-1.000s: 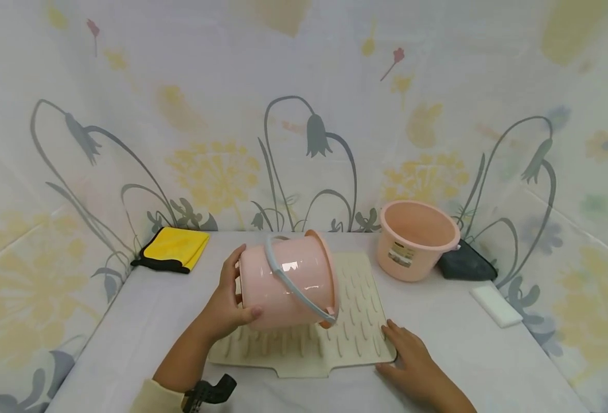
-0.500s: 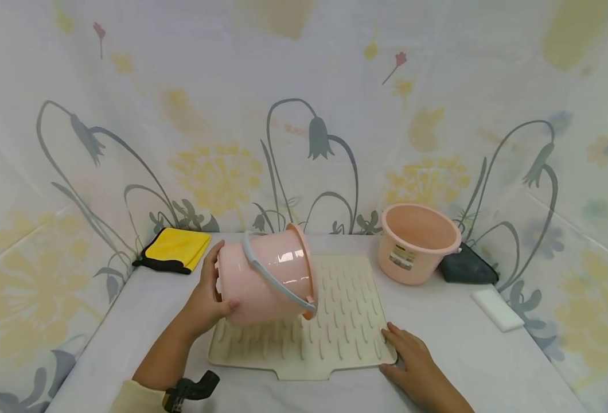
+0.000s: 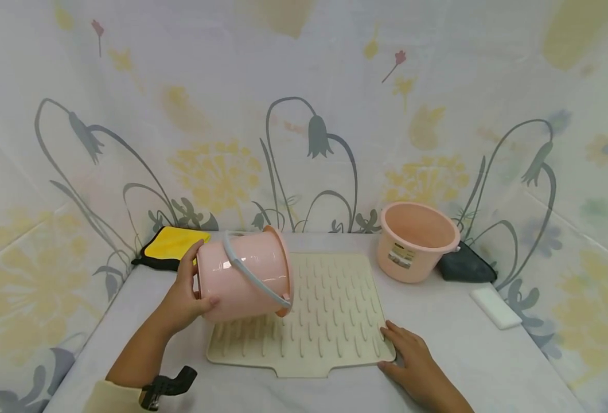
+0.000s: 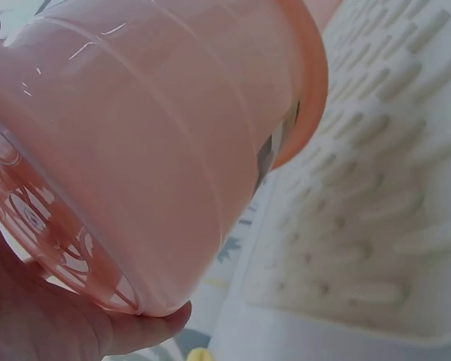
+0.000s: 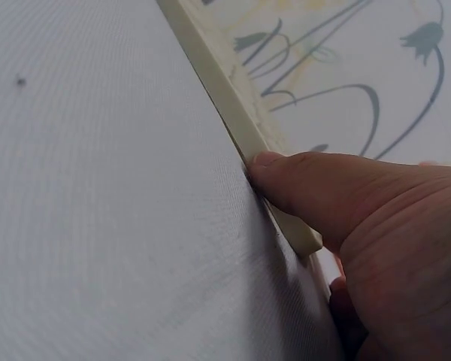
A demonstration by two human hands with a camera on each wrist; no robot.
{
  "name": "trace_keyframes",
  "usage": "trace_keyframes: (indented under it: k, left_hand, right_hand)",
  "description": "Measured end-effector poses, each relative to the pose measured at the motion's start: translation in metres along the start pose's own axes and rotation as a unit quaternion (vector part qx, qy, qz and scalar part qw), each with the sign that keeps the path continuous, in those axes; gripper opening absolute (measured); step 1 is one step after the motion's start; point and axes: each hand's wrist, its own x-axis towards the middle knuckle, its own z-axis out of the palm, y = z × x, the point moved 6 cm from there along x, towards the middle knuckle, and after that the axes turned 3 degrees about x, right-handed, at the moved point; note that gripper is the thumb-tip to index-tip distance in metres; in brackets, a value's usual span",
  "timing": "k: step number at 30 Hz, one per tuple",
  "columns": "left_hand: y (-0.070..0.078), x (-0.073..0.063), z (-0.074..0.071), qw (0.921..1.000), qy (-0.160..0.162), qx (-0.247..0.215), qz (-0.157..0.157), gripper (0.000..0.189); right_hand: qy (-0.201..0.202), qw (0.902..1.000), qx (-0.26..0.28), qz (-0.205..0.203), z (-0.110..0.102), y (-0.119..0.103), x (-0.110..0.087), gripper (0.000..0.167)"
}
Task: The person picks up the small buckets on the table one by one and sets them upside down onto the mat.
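In my left hand (image 3: 181,301) a pink bucket (image 3: 242,278) lies on its side in the air, gripped round its base. Its mouth faces right and its grey handle (image 3: 252,272) hangs across the wall. The left wrist view shows the thumb and fingers at the patterned bottom (image 4: 41,218). Beneath the bucket is a cream draining mat (image 3: 330,321) with raised ridges and a tab at its front. My right hand (image 3: 412,358) holds the mat's front right corner, thumb on the front edge (image 5: 248,135) and fingers along the right side.
A second pink bucket (image 3: 412,246) with a label stands upright at the back right. Behind it lies a dark pouch (image 3: 466,264), with a white sponge (image 3: 495,308) nearer the right edge. A yellow and black cloth (image 3: 167,246) lies folded at the back left. Patterned sheeting (image 3: 221,115) surrounds the table.
My left hand has carried the tilted bucket to the left, from over the mat's middle to its left side. The right hand stays at the mat's corner.
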Motion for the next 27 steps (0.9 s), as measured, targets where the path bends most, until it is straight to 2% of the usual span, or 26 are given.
trace_keyframes:
  k: [6,14,20,27]
  left_hand:
    - [0.005,-0.001,-0.026,0.9991,0.005,0.043,0.006,0.115]
    - [0.012,-0.003,-0.051,0.9935,0.002,0.113,0.013,0.118]
    - [0.014,0.001,-0.06,0.9873,-0.004,0.156,0.032,0.117]
    - [0.024,0.014,-0.06,0.9792,-0.022,0.195,0.052,0.115]
  right_hand:
    - [0.004,0.9999,-0.007,0.006,0.0,0.0,0.001,0.078]
    - [0.02,0.9992,-0.027,-0.021,-0.004,-0.004,0.0,0.076]
    - [0.02,0.9992,-0.025,-0.021,-0.003,-0.003,-0.002,0.076]
    - [0.018,0.9994,-0.026,-0.017,0.0,0.0,0.0,0.077]
